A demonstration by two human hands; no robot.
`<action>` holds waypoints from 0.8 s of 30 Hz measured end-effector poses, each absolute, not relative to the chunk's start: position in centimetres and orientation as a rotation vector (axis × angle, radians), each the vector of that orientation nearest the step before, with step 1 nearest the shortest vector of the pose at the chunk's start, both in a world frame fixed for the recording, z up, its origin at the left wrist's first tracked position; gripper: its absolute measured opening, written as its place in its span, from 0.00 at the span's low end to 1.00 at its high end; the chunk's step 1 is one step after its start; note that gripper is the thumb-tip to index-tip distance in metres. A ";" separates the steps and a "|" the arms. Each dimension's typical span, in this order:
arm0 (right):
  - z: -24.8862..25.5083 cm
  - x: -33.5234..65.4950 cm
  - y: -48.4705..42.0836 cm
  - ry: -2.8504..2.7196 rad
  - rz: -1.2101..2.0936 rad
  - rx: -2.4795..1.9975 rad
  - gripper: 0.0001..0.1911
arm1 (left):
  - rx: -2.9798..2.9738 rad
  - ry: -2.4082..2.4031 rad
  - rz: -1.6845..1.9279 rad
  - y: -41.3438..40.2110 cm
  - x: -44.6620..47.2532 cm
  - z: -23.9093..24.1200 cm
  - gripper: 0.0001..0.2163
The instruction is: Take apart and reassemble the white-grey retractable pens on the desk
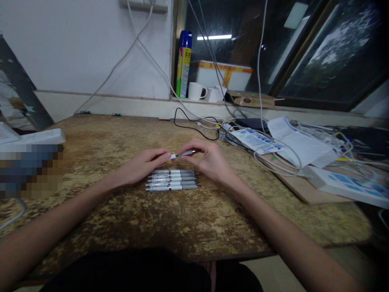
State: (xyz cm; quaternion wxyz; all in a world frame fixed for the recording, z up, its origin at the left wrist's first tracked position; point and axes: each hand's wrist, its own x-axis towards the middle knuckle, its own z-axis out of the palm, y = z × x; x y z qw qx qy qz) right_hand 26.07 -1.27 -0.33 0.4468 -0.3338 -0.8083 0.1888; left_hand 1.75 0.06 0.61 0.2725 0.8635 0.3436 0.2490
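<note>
A white and grey pen (182,154) is held level above the worn wooden table (121,202). My left hand (145,163) pinches its left end. My right hand (204,160) grips its right end with curled fingers. Just below both hands, several matching pens (172,179) lie side by side in a neat row on the table, tips pointing right.
A tangle of cables, papers and white boxes (291,144) covers the right side of the table. A white power strip (39,137) lies at the left edge. On the sill behind stand a spray can (184,65) and two white mugs (196,91).
</note>
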 end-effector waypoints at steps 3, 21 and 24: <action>-0.5 26.2 -1.1 -1.983 0.491 -0.830 0.03 | 2.364 0.896 0.677 -0.3 1.9 0.8 0.15; 0.0 25.8 -1.6 -2.010 0.455 -0.830 0.04 | 2.364 0.990 0.649 -0.3 1.7 0.7 0.23; 0.0 26.0 -1.5 -2.006 0.454 -0.824 0.04 | 2.363 0.968 0.625 -0.2 1.7 0.6 0.25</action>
